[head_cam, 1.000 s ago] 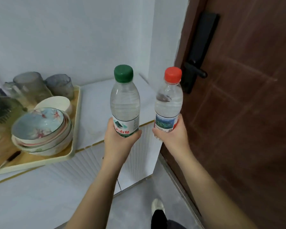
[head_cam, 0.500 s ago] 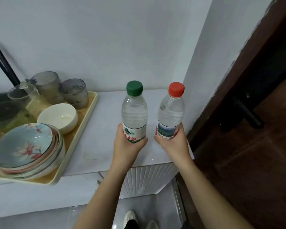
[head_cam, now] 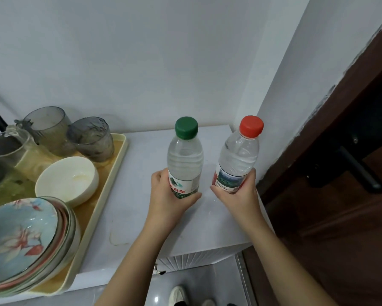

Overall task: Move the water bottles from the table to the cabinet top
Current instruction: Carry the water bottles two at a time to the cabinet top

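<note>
**Both bottles over cabinet top**

Left hand (head_cam: 165,195) grip closed round green-cap bottle (head_cam: 185,160), right hand (head_cam: 236,195) grip closed round red-cap bottle (head_cam: 237,157). Both upright, near each other, apart, over white cabinet top (head_cam: 141,217) (can't tell if bases touch it). Tray (head_cam: 110,191) of bowls and glasses sits left.

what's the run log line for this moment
left hand: holds green-cap bottle | right hand: holds red-cap bottle | both over cabinet top | release: not yet

White cabinet top (head_cam: 141,217) carries a yellow tray (head_cam: 101,208) of dishes.
</note>
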A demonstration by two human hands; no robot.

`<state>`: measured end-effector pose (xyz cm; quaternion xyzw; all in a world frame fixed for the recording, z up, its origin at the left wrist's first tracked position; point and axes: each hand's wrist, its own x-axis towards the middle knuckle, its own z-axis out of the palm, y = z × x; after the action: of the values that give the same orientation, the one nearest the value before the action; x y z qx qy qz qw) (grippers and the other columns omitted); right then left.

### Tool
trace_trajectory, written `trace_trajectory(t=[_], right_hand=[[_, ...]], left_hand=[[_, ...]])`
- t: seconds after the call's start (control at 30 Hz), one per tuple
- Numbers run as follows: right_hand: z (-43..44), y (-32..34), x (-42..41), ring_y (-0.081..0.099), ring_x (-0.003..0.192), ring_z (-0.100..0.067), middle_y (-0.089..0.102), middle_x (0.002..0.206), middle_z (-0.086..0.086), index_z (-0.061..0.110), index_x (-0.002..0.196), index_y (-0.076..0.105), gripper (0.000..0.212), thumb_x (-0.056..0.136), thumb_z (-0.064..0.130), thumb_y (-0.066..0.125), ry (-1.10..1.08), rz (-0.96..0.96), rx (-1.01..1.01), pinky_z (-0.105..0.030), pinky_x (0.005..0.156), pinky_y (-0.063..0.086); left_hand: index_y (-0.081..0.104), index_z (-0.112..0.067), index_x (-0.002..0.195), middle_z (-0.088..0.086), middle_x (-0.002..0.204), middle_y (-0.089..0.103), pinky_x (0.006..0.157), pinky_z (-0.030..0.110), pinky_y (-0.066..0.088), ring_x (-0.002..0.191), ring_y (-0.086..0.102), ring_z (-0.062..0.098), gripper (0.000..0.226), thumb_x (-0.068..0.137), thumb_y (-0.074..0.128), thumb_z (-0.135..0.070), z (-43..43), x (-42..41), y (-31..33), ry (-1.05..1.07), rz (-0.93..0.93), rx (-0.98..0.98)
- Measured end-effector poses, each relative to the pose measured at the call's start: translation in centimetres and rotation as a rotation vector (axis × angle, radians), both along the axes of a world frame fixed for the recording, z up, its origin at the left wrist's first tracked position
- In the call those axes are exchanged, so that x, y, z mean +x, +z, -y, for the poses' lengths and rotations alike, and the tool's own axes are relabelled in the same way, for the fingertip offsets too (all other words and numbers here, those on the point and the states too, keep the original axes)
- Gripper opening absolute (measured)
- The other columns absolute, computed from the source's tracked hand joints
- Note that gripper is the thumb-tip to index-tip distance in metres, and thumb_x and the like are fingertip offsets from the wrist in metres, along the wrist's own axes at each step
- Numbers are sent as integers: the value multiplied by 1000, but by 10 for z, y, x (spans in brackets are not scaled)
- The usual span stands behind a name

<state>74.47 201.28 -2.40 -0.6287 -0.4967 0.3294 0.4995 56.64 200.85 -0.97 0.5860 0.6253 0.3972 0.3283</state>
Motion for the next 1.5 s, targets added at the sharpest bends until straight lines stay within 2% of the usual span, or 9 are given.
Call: trace_trajectory(t=[0.13,0.27,0.37,0.63,0.77,0.97,1.1,1.33,1.5], right_hand=[[-9,-1,3,63,100,-10,58,113,-2,29,112,46,71,60,15,92,-34,70,25,-21,81,50],[-32,2,7,59,90,-4,47,100,12,23,105,52,59,63,13,91,-65,120,52,-8,75,45],[-53,3,10,64,97,-15,59,107,7,22,113,52,63,64,19,91,-92,134,57,-24,82,51],[-97,6,18,62,107,-20,61,117,-2,13,123,55,63,71,28,86,-79,291,67,-30,87,49],[-101,4,19,59,104,-23,54,115,-6,9,121,56,62,71,29,87,-115,379,85,-27,82,44],[-110,2,18,57,93,-25,51,101,-3,10,103,48,52,72,28,86,-186,341,104,-32,71,44],[-114,1,18,58,80,-22,53,80,5,18,98,42,49,75,31,84,-202,320,74,-33,65,44],[-125,3,20,58,68,-21,56,70,7,18,83,48,34,82,33,78,-200,370,34,-33,62,46],[-134,1,20,64,64,-26,63,69,4,20,75,48,33,85,39,73,-190,406,-3,-36,62,51]], left_hand=[[61,-12,102,-15,85,48,71,-1,32,89,31,1,57,56,92,-27,-11,-3,1,-10,-141,34],[54,-23,103,-11,95,54,73,17,41,96,51,11,60,57,92,-28,-32,10,6,58,-63,36],[47,-30,100,-6,102,62,75,26,51,93,62,10,63,57,92,-25,-48,21,9,116,50,13],[56,-21,121,-5,107,54,81,21,42,93,54,7,61,68,86,-24,-92,38,8,108,31,20],[57,-20,122,-3,104,49,80,17,36,89,48,6,61,68,86,-23,-99,38,6,116,-1,11],[55,-19,116,-1,111,63,86,35,52,102,60,16,62,64,88,-26,-116,45,5,168,42,7],[61,-14,111,1,106,68,81,31,50,98,62,19,50,68,86,-22,-128,48,8,147,14,14],[61,-15,116,3,109,54,78,20,37,88,48,10,49,73,83,-22,-141,57,10,132,-7,46],[57,-12,113,5,109,59,77,24,40,92,54,17,49,73,83,-25,-152,62,9,156,-22,42]])
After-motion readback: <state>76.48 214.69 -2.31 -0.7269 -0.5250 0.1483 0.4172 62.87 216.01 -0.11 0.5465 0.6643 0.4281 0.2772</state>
